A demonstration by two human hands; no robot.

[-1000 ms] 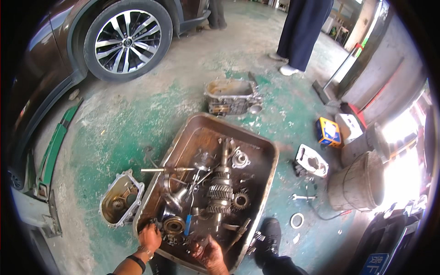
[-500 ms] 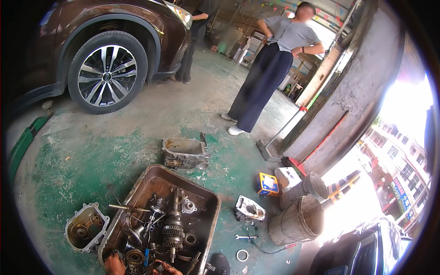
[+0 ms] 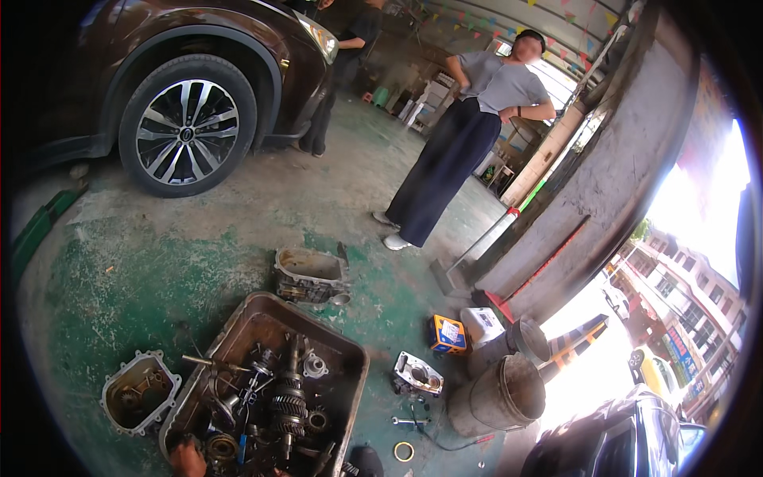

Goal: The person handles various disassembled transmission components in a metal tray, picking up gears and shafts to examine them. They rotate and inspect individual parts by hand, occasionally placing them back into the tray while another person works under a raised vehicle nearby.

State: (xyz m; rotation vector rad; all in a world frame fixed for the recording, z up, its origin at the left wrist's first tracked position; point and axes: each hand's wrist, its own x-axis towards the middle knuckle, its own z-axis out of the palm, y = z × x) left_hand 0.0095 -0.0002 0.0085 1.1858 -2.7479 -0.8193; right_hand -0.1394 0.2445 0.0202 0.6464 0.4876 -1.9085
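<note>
My left hand (image 3: 188, 459) is at the lower edge of the picture, by the near left corner of a brown metal tray (image 3: 350, 347). Its fingers are dark and smeared, so their pose is unclear. Close beside it in the tray lies a round bearing-like part (image 3: 220, 447). A blue-handled tool (image 3: 243, 443) lies just right of that. A gear shaft (image 3: 289, 405) with several toothed gears stretches along the tray's middle, a ring-shaped bearing (image 3: 317, 420) next to it. Shift forks and rods (image 3: 253, 381) are heaped to its left. My right hand does not show.
Metal housings stand left of the tray (image 3: 141, 393), beyond it (image 3: 311, 274) and to its right (image 3: 418, 374). Farther right are a wrench (image 3: 409, 420), a ring (image 3: 404, 451), buckets (image 3: 485, 401) and a yellow-blue box (image 3: 447, 334). A person (image 3: 453, 159) stands ahead; a brown car (image 3: 71, 79) is at left.
The view has tilted slightly, shifting the tray and floor items left and a little down. My right hand, earlier at the tray's near side, has dropped out of the picture.
</note>
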